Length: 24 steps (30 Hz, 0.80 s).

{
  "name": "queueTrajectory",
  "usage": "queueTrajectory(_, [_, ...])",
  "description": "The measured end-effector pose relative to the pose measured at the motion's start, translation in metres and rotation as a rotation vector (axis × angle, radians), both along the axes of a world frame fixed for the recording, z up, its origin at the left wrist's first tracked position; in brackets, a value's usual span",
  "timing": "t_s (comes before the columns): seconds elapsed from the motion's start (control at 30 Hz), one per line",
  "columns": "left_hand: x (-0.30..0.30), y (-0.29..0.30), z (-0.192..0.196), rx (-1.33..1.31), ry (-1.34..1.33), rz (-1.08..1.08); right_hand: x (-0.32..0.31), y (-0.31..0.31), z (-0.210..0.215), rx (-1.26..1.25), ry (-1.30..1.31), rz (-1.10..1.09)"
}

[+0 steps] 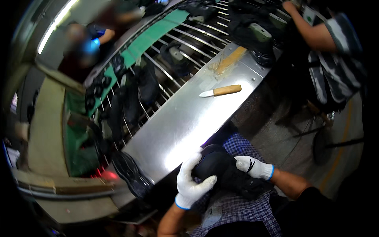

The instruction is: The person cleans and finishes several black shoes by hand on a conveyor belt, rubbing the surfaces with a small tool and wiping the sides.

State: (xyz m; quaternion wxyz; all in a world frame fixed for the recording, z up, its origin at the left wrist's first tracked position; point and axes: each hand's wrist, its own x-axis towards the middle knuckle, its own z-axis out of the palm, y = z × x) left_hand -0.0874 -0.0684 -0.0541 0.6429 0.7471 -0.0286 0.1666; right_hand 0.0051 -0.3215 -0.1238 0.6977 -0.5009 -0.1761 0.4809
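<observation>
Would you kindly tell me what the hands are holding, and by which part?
A black shoe, held between both hands: the gloved left hand cups its rounded end, and the gloved right hand holds its opposite side.

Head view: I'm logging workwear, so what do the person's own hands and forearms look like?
The left hand and right hand wear white fabric gloves with a blue edge at each wrist. The forearms show bare beyond them; a dark sleeve appears on the right.

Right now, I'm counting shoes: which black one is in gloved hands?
The shoe over the checked cloth, held between left hand and right hand; other shoes lie along the rods and bench.
</observation>
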Motion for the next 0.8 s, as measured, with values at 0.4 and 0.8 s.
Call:
queueTrajectory(0.4, [-0.032,0.060,0.041,0.132,0.143,0.357,0.007,0.034,0.082,-0.191,-1.008,0.236])
queueTrajectory(0.8, [-0.051,0.056,0.041,0.004,0.109,0.337,0.059,0.177,0.089,0.362,-1.103,0.199])
